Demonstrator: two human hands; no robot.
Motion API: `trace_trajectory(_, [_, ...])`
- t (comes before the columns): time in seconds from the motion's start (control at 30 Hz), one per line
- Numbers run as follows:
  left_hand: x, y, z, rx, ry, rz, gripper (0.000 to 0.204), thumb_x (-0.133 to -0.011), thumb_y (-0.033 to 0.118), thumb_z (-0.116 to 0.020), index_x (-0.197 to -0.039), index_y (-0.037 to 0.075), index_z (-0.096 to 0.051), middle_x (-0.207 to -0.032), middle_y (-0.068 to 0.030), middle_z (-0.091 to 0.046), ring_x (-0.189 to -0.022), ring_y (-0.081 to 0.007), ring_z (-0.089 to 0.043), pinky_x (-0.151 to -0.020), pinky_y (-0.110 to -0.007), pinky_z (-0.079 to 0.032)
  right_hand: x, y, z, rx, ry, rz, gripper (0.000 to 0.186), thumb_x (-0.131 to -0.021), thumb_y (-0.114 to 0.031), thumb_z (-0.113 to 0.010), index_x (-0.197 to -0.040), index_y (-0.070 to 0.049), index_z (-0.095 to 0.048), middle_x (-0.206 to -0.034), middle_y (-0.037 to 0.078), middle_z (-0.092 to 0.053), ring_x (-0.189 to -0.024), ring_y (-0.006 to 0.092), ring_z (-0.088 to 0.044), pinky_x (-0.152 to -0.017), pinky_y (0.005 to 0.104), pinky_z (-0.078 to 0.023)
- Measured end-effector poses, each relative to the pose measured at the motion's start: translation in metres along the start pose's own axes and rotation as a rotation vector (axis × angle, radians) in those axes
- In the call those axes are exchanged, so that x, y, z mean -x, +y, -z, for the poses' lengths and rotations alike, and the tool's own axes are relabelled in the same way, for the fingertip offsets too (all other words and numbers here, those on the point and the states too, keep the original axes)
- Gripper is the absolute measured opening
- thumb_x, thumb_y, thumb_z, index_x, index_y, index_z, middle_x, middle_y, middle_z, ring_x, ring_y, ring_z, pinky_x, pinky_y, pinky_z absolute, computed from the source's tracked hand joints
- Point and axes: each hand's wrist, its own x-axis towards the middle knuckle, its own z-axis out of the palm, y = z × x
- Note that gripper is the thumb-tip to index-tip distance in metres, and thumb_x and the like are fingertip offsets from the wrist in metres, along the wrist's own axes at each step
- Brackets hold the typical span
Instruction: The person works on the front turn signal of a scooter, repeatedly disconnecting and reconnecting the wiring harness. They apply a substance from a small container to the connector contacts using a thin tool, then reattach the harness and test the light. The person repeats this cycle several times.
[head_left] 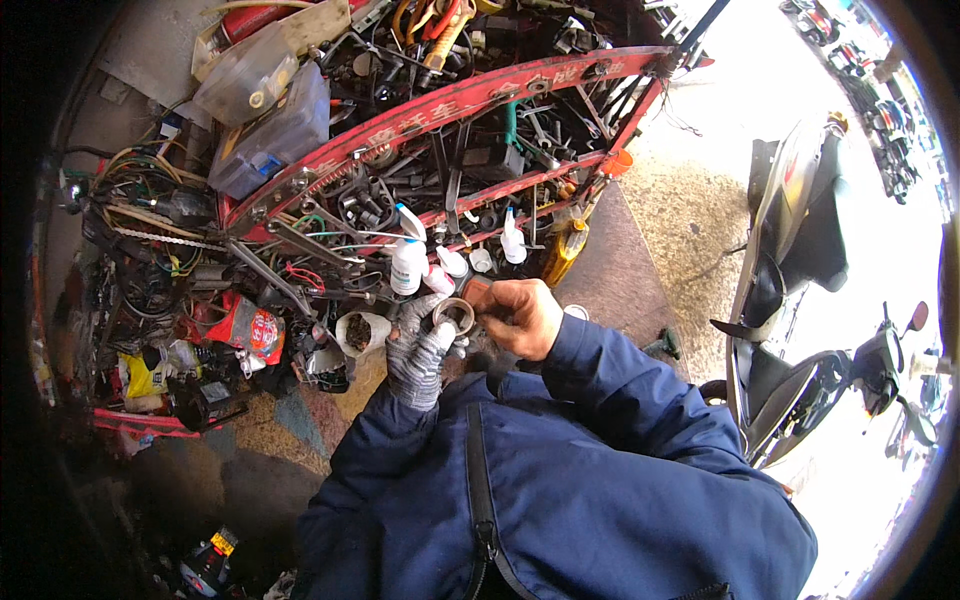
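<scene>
My left hand, in a grey striped work glove, is closed around a round, ring-shaped metal part in front of my chest. The part's open face is turned up, and its inside looks dark. At its right side is my bare right hand, fingers curled in and tips close to the rim. Whatever those fingers pinch is hidden. A reddish-brown piece shows just beyond the right fingers; its kind is unclear. Close beyond the left hand stand a white spray bottle and a smaller white bottle.
A red metal tool rack full of wrenches and sockets spans the far side. A yellow oil bottle stands at its right end. Left are a white tub of dark bits, a red bag and cluttered parts. A scooter is parked right.
</scene>
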Motion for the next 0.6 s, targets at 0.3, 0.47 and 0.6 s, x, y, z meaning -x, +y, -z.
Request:
trace_trajectory(0.3, [0.028, -0.006, 0.024, 0.130, 0.008, 0.060, 0.032, -0.083, 0.013, -0.060, -0.113, 0.003, -0.054, -0.094, -0.0080, -0.060, -0.069, -0.0136, -0.058, -0.056, -0.025, -0.051, 0.021, -0.009, -0.042, 0.113, 0.083, 0.024, 0.010, -0.067, -0.002, -0.062, -0.077, -0.002, -0.060, -0.065, 0.010, -0.057, -0.064, 0.0250, -0.058, -0.058, 0.0346, -0.048])
trace_trajectory(0.47, [0.035, -0.011, 0.038, 0.144, -0.034, 0.096, 0.034, -0.084, 0.014, -0.060, -0.115, 0.004, -0.052, -0.094, -0.0088, -0.060, -0.069, -0.0137, -0.058, -0.057, -0.025, -0.050, 0.027, -0.011, -0.055, 0.037, 0.086, -0.044, 0.007, -0.069, -0.001, -0.061, -0.076, -0.001, -0.059, -0.065, 0.010, -0.056, -0.060, 0.0240, -0.058, -0.057, 0.0330, -0.047])
trace_trajectory(0.6, [0.041, -0.014, 0.040, 0.137, -0.013, 0.077, 0.033, -0.085, 0.014, -0.059, -0.116, 0.004, -0.052, -0.096, -0.0083, -0.060, -0.070, -0.0128, -0.057, -0.058, -0.024, -0.050, 0.027, -0.015, -0.060, 0.121, 0.065, 0.002, 0.009, -0.067, 0.001, -0.059, -0.076, -0.001, -0.057, -0.067, 0.011, -0.054, -0.061, 0.0241, -0.056, -0.058, 0.0321, -0.046])
